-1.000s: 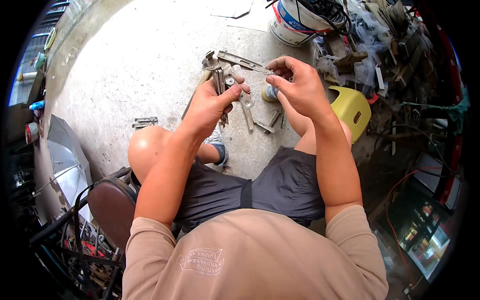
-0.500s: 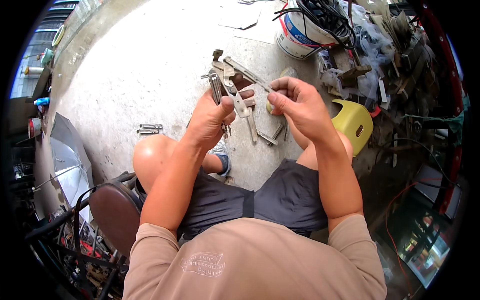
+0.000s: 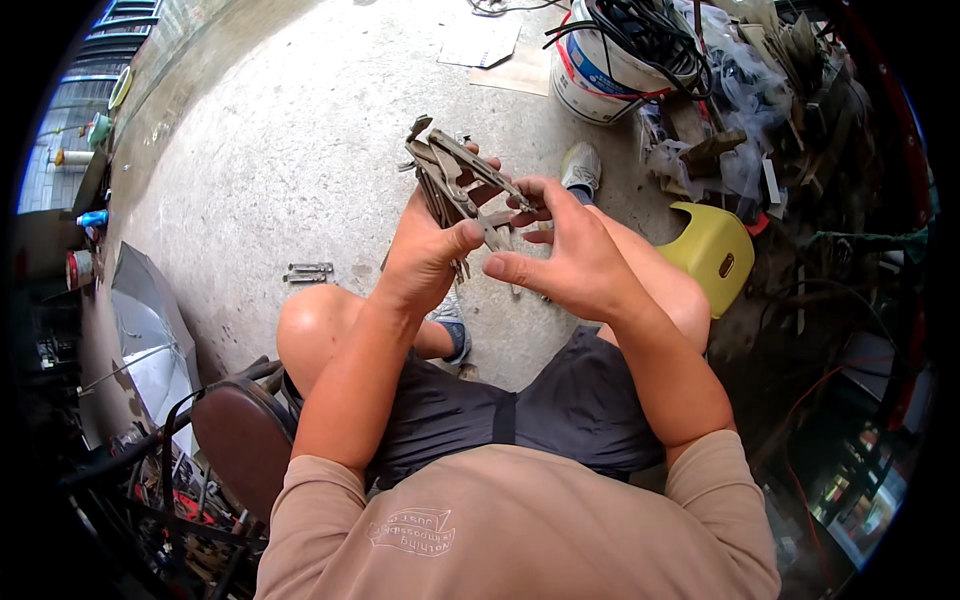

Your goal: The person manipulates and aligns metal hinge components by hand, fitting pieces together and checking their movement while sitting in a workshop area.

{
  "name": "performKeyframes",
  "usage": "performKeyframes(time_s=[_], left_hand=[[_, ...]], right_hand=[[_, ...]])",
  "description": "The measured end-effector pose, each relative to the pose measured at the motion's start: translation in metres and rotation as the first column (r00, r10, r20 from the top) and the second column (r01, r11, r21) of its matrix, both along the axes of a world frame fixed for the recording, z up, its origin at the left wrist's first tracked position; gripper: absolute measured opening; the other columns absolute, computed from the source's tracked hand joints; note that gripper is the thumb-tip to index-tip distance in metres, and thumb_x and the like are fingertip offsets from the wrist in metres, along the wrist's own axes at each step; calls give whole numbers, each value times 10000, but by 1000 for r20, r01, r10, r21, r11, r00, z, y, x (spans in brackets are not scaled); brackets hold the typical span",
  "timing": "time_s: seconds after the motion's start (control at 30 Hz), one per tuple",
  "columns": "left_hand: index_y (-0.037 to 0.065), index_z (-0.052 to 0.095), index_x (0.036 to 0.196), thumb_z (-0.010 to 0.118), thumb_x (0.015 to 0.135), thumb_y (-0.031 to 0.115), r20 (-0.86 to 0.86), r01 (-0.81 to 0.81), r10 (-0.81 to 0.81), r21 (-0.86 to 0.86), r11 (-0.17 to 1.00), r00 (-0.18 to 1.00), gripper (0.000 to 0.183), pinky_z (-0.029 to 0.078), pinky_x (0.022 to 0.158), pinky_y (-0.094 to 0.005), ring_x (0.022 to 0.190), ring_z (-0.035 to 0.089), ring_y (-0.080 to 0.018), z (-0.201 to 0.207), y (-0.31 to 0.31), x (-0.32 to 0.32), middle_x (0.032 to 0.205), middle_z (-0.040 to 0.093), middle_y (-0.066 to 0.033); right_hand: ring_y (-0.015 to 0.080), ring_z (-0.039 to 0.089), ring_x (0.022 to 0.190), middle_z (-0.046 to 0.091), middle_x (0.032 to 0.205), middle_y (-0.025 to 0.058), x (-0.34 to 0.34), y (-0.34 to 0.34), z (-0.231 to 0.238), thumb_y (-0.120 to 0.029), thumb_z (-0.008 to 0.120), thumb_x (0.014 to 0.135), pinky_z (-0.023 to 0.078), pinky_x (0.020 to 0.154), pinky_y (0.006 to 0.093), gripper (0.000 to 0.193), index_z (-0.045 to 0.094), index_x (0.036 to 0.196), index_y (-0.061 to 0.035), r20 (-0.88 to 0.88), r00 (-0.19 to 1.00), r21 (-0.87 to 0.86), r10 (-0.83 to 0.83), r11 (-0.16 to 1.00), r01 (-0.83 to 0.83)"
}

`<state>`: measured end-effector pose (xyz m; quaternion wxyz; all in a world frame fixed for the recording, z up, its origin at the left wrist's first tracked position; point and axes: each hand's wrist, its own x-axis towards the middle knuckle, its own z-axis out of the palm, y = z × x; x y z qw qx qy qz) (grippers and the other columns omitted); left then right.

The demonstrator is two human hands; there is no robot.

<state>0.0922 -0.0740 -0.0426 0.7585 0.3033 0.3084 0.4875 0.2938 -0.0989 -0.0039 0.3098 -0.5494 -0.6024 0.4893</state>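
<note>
In front of my knees, my left hand [image 3: 415,255] is closed around several dull metal hinges with folding flat arms. The uppermost folding hinge [image 3: 448,172] has its arms partly spread, one slanting toward my right hand. My right hand [image 3: 575,255] has its thumb well apart from its fingers, which touch or nearly touch the end of that arm. Part of the bundle is hidden behind my left palm and thumb. On the concrete floor beside my left knee lie two small metal hinges [image 3: 308,272].
A yellow plastic stool [image 3: 715,250] stands by my right knee. Beyond it are a white bucket [image 3: 590,85] of black cable and a scrap pile [image 3: 740,130]. At my left are a brown round seat [image 3: 240,440] and a silver umbrella [image 3: 150,330]. Cardboard [image 3: 515,70] lies ahead.
My right thumb has moved away from its fingers, and the hand has shifted left and down. The upper hinge arm has swung down, closer to the bundle. My left hand keeps its hold.
</note>
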Motion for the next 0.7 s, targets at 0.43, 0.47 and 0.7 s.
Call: performKeyframes(time_s=[0.43,0.47,0.7], left_hand=[[19,499,1442,1019,718,177,-54,-88,89,24,996,995,906,566,1036,-389,1202,672,-239,-8,-4,6,1341,653,-107],[22,515,1401,1010,735,162,-62,-88,88,10,996,994,842,559,1029,-374,1174,671,-224,-10,-4,5,1299,657,-101],[19,514,1382,1007,746,164,-63,-93,92,-16,996,994,817,560,1000,-358,1130,670,-215,-12,-4,2,1259,657,-107]], right_hand=[[123,740,840,781,989,113,0,-2,21,-160,861,904,599,758,270,453,690,1248,80,-130,992,-60,-6,998,-1],[104,732,829,782,974,103,-2,-4,20,-129,842,919,594,744,257,401,698,1229,81,-128,992,-75,-10,997,0],[61,707,833,782,965,73,-5,-5,14,-84,812,949,581,719,245,317,712,1198,85,-168,986,-63,-17,998,7]])
